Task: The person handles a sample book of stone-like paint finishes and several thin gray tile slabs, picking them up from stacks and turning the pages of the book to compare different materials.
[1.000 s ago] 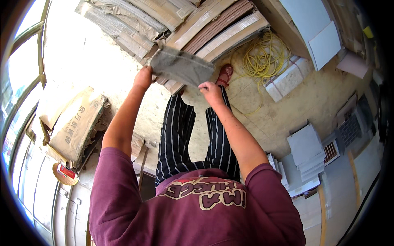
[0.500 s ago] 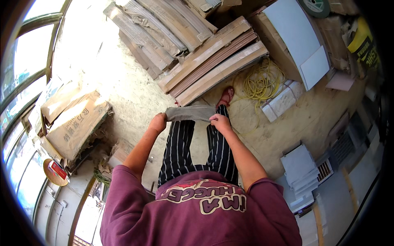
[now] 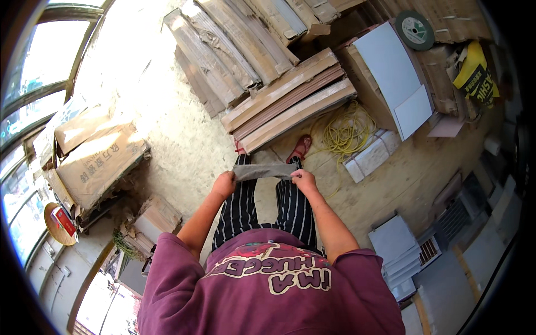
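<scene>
1. The person's bare left hand (image 3: 224, 185) was closed around one end of a long grey cloth (image 3: 263, 171).
2. The bare right hand (image 3: 304, 181) pinched its other end.
3. The cloth stretched between them, above black, white-striped trousers (image 3: 293, 209).
4. Coiled yellow cable (image 3: 350, 133) lay near stacked brown cardboard boxes (image 3: 301, 114).

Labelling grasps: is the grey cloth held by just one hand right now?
No, the left hand grips one end of the grey cloth and the right hand grips the other.

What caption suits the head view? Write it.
Left hand and right hand hold a grey cloth between them over striped trousers.
</scene>
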Demonstrator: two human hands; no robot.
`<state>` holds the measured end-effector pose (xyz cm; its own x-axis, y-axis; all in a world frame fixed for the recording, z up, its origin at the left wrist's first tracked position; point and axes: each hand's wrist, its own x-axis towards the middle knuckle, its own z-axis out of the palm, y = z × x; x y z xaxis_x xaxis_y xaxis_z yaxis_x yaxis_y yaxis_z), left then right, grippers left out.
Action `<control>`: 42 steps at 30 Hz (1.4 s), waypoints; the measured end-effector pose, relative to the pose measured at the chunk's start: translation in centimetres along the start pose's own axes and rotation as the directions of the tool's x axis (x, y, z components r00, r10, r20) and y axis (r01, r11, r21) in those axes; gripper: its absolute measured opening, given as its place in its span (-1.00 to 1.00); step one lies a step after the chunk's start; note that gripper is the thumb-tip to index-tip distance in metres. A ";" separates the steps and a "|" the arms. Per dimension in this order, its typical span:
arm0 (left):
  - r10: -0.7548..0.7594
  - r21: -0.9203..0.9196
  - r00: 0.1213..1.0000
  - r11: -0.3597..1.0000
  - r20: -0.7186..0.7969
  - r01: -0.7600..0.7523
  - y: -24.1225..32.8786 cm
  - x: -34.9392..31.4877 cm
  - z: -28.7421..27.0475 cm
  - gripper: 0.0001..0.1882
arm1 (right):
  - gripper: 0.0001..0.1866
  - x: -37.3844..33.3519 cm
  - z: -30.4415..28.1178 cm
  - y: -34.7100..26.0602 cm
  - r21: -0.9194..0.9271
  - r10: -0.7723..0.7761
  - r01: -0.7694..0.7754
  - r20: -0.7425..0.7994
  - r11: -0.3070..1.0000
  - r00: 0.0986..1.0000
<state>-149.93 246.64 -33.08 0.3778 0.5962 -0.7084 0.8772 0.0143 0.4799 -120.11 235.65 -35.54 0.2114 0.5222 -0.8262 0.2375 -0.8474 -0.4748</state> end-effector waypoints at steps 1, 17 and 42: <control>-0.014 -0.009 1.000 1.000 -0.002 0.014 0.2 -0.5 0.1 -0.90 | -0.79 -0.2 0.0 -0.2 -0.009 0.004 -0.004 0.008 1.000 1.000; 0.052 -0.096 0.994 0.994 -0.100 -0.062 0.9 -4.1 0.2 -0.88 | -0.79 -2.1 -2.1 -2.4 -0.080 -0.053 0.052 -0.010 0.995 0.999; 0.174 -0.189 0.974 0.961 -0.141 -0.200 3.6 -4.8 -4.4 -0.87 | -0.76 -3.4 -6.9 -7.1 -0.284 -0.176 0.173 0.016 0.943 0.984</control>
<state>-149.86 247.40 -25.69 0.4793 0.6969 -0.5334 0.7119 0.0467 0.7007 -115.93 240.60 -27.27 0.1515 0.6614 -0.7346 0.5300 -0.6817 -0.5044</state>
